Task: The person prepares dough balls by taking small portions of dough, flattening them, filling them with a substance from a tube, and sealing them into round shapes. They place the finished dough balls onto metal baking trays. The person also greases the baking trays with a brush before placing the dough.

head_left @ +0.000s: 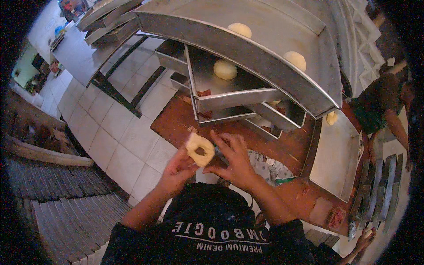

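A ring of pale yellow dough (pixel 191 145) with a hole through its middle is held up in front of my body. My left hand (pixel 178 167) grips it from below and the left, fingers closed on its lower edge. Just to the right, my right hand (pixel 237 161) is open, thumb and fingers spread around the dough's right side. Whether its fingertips touch the ring is unclear. Beyond my hands, a round dough ball (pixel 225 70) sits in a crosswise metal tray. Two more, a far ball (pixel 240 30) and a right-hand ball (pixel 295 61), lie in the tray above.
Stacked deep metal trays (pixel 229 46) overhang the brown table (pixel 170 117). Another tray (pixel 333 154) lies at right with a dough piece (pixel 331 118). A person (pixel 380 104) stands beyond it; another person's hand (pixel 365 238) shows lower right. Ridged metal pans (pixel 73 225) fill the lower left.
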A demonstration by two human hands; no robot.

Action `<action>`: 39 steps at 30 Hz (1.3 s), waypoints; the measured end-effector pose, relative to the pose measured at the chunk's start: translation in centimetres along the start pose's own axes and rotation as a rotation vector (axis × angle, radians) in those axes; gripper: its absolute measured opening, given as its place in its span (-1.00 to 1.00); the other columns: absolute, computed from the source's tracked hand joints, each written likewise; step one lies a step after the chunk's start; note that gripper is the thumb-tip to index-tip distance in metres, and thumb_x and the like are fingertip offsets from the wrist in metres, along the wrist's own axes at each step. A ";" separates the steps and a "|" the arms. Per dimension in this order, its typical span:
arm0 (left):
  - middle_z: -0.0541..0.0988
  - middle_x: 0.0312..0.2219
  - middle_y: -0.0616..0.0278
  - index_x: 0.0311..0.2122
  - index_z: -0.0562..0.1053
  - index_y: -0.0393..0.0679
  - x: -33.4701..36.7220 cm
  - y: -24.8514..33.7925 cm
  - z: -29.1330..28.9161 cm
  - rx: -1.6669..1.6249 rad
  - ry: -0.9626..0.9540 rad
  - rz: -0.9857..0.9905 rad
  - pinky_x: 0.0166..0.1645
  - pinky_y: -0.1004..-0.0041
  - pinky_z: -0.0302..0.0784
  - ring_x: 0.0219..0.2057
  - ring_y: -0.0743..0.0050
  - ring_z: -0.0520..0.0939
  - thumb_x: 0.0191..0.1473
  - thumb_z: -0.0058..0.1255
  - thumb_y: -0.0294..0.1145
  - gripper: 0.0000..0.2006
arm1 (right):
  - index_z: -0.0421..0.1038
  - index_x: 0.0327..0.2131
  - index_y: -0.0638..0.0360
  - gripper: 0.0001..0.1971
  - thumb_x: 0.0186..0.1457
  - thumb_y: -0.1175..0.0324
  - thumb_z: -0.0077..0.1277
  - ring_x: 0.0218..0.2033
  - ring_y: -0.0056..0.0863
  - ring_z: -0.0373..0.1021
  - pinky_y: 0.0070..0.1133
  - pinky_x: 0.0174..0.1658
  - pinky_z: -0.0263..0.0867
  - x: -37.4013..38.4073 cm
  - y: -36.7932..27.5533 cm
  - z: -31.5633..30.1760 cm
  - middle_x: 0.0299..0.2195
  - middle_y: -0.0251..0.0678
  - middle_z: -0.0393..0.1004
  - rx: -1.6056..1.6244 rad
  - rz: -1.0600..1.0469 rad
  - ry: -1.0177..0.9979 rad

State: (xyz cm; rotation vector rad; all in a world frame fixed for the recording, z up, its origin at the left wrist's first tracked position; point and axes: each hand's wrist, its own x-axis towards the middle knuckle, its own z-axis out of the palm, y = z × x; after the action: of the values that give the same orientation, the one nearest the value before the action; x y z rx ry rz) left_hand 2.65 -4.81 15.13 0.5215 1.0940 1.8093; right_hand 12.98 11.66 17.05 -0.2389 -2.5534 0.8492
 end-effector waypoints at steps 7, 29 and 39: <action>0.27 0.05 0.11 0.19 -0.02 -0.20 1.3 0.3 3.3 0.877 -0.037 0.316 0.14 0.40 0.13 0.07 0.32 0.30 0.05 -0.15 -0.56 -0.41 | 0.47 -0.23 0.07 -0.62 -0.24 0.30 0.19 -0.23 -0.30 0.26 -0.42 -0.14 0.19 0.1 0.2 -2.1 -0.34 -0.31 0.40 0.461 0.118 0.149; 0.46 -0.32 0.23 -0.18 0.36 -0.21 5.5 -0.1 6.9 -0.097 0.100 -0.303 -0.15 0.48 0.35 -0.29 0.54 0.44 0.14 -0.20 -0.07 -0.62 | 0.49 -0.36 0.07 -0.81 -0.12 0.29 0.12 -0.19 -0.29 0.24 -0.43 -0.13 0.16 -2.5 0.1 -4.3 -0.26 -0.23 0.35 0.240 0.179 0.232; 0.46 -0.28 0.26 -0.11 0.36 -0.24 4.7 0.0 7.4 0.205 0.117 -0.277 -0.09 0.52 0.31 -0.25 0.55 0.45 0.15 -0.23 -0.04 -0.56 | 0.49 -0.31 0.04 -0.75 -0.18 0.34 0.12 -0.16 -0.24 0.24 -0.35 -0.05 0.10 -2.3 1.7 -3.1 -0.18 -0.24 0.35 0.631 0.435 0.214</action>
State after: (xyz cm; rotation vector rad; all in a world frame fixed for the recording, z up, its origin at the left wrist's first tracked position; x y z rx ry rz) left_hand 5.78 2.67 18.43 0.3663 1.3706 1.5105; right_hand 16.49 13.98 17.49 -0.6507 -1.9384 1.6352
